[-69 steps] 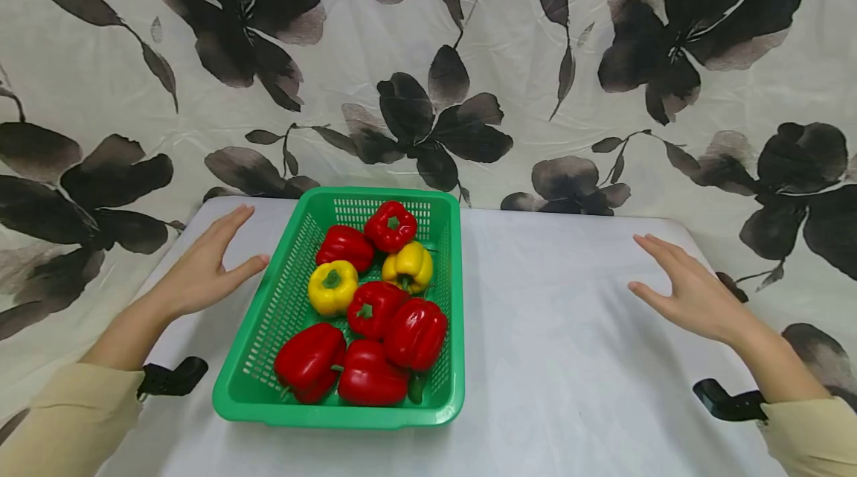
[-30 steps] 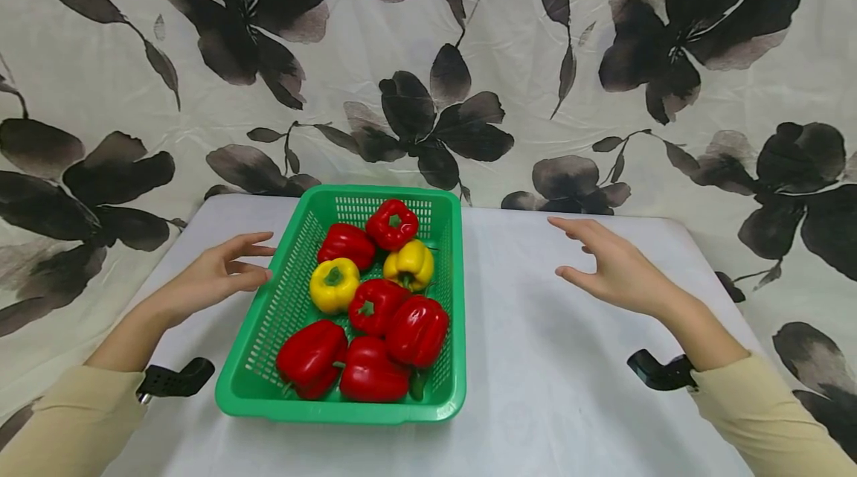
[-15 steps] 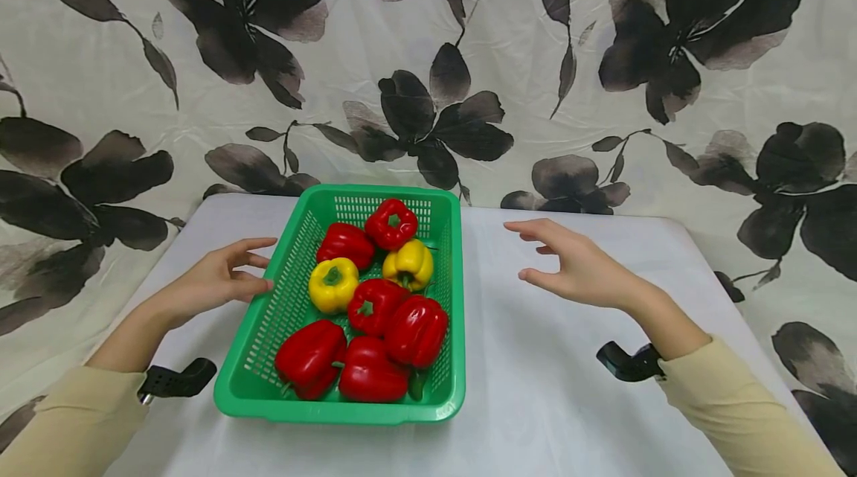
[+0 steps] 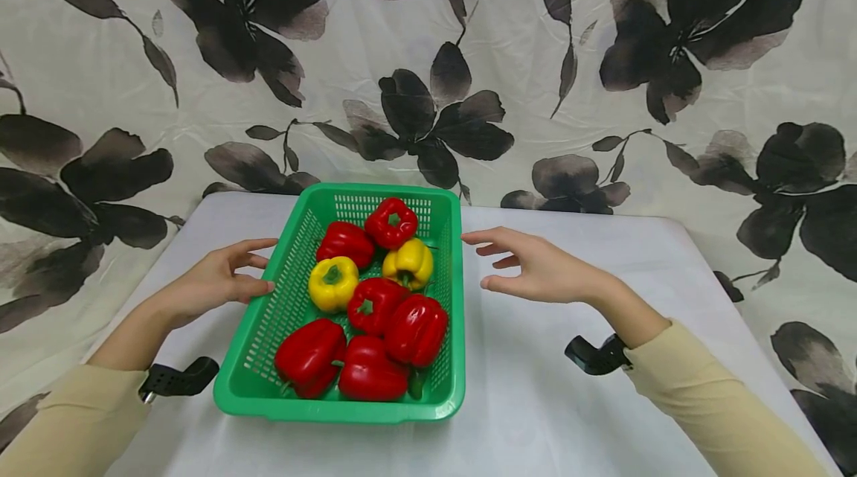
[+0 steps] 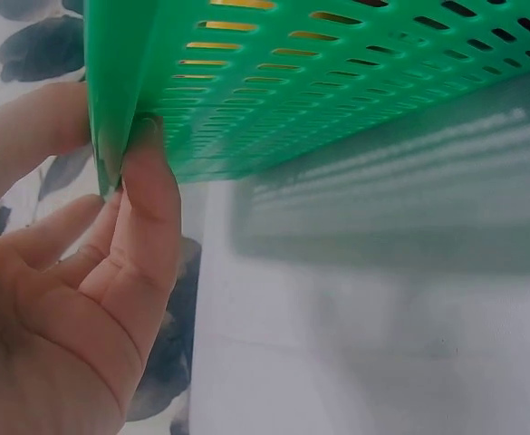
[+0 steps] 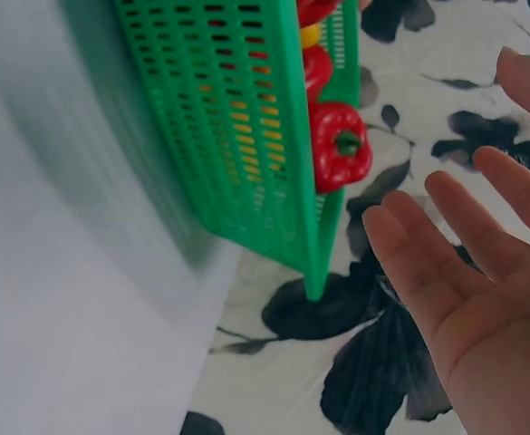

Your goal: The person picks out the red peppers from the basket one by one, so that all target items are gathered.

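Plainly, left fingers (image 5: 153, 204) pinch the basket rim (image 4: 335, 410); right fingers (image 6: 414, 249) spread

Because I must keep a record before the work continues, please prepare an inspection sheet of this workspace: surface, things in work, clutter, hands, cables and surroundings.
Surface: white table, with soft shadows on it.
Job's things: green basket on the table, holding six red peppers and two yellow peppers.
Clutter: nothing seen.
Left hand: pinches the basket's left rim.
Right hand: fingers extended, near the right rim; the right wrist view shows a gap.
Wrists: black device at each.
Cables: nothing seen.
Surroundings: pale cloth with dark flowers behind the table.
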The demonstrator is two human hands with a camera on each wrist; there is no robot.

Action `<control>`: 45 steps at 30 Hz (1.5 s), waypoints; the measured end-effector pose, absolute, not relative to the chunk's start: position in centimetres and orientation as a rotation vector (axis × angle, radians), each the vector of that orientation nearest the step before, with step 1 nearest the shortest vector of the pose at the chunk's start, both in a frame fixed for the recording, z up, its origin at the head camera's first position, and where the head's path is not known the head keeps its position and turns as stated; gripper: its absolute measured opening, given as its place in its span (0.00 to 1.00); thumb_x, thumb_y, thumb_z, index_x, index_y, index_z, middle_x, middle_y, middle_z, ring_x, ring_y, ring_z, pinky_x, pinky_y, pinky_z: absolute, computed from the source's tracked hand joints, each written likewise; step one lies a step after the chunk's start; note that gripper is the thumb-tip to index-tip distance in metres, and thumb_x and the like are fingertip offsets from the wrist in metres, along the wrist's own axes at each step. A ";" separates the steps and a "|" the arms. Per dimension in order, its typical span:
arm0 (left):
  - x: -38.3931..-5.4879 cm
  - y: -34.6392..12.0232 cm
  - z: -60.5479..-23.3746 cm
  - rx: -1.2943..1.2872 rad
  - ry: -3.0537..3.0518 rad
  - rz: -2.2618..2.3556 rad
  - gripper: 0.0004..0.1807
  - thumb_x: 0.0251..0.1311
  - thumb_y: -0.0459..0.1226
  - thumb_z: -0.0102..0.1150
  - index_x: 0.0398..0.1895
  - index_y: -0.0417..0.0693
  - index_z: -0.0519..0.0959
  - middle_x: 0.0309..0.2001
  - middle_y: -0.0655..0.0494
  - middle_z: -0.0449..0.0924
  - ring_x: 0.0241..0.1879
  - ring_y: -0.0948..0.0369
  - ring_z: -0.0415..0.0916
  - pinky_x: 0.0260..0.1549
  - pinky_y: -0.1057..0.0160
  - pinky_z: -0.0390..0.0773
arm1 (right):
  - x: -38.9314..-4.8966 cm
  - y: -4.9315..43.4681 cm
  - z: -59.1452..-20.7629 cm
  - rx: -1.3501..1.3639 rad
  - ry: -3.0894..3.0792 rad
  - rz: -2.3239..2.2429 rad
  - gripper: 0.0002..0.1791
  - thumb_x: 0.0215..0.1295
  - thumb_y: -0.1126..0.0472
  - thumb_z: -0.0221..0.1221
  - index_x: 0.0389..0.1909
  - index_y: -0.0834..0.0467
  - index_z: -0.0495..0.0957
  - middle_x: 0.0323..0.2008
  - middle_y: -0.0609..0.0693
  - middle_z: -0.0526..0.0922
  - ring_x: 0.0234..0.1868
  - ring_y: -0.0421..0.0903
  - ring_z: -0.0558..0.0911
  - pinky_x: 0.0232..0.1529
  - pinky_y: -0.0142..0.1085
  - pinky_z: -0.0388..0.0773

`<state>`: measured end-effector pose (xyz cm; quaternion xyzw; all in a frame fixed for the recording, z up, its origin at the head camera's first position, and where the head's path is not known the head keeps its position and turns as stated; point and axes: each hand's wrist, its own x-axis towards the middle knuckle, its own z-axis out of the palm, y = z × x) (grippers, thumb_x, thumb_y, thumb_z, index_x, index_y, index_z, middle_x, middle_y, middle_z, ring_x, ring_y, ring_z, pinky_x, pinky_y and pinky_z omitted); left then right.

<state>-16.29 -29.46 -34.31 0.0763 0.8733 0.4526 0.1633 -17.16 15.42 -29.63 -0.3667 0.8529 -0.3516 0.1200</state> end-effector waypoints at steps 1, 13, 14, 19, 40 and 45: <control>-16.3 -29.5 -34.3 0.216 2.484 1.297 0.43 0.55 0.41 0.62 0.70 0.44 0.50 0.55 0.34 0.67 0.40 0.52 0.78 0.38 0.53 0.81 | -17.2 15.1 -29.6 -1.075 2.474 -1.028 0.32 0.59 0.59 0.61 0.65 0.52 0.62 0.63 0.50 0.67 0.58 0.46 0.73 0.52 0.39 0.76; -16.3 -29.6 -34.3 0.207 2.435 1.335 0.45 0.55 0.40 0.62 0.71 0.44 0.48 0.54 0.34 0.66 0.40 0.54 0.78 0.39 0.53 0.81 | -17.2 11.4 -29.6 -1.102 2.334 -0.978 0.32 0.59 0.60 0.61 0.64 0.56 0.62 0.63 0.49 0.66 0.57 0.46 0.73 0.53 0.41 0.75; -16.3 -29.6 -34.3 0.207 2.434 1.335 0.45 0.55 0.40 0.62 0.71 0.44 0.48 0.54 0.34 0.66 0.40 0.54 0.78 0.39 0.53 0.81 | -17.2 11.1 -29.7 -1.112 2.332 -0.969 0.32 0.59 0.60 0.61 0.64 0.57 0.63 0.63 0.49 0.67 0.57 0.46 0.73 0.53 0.41 0.75; -16.2 -29.5 -34.3 0.189 2.428 1.336 0.44 0.55 0.40 0.62 0.71 0.45 0.48 0.53 0.35 0.67 0.40 0.53 0.78 0.39 0.53 0.81 | -17.0 9.9 -29.7 -1.144 2.314 -0.934 0.31 0.58 0.60 0.61 0.63 0.57 0.64 0.62 0.49 0.68 0.56 0.45 0.74 0.51 0.36 0.76; -16.2 -29.6 -34.2 0.225 2.397 1.351 0.45 0.56 0.39 0.61 0.72 0.43 0.45 0.53 0.34 0.67 0.39 0.54 0.78 0.38 0.52 0.81 | -18.1 6.6 -30.9 -1.108 2.205 -0.716 0.26 0.59 0.55 0.59 0.59 0.55 0.69 0.55 0.48 0.75 0.55 0.45 0.73 0.48 0.32 0.77; -16.4 -29.6 -34.3 0.198 2.395 1.347 0.45 0.55 0.40 0.62 0.71 0.45 0.46 0.53 0.34 0.67 0.40 0.53 0.78 0.39 0.52 0.81 | -18.3 6.0 -30.9 -1.092 2.188 -0.625 0.23 0.59 0.54 0.59 0.56 0.52 0.70 0.52 0.44 0.75 0.53 0.39 0.72 0.46 0.29 0.75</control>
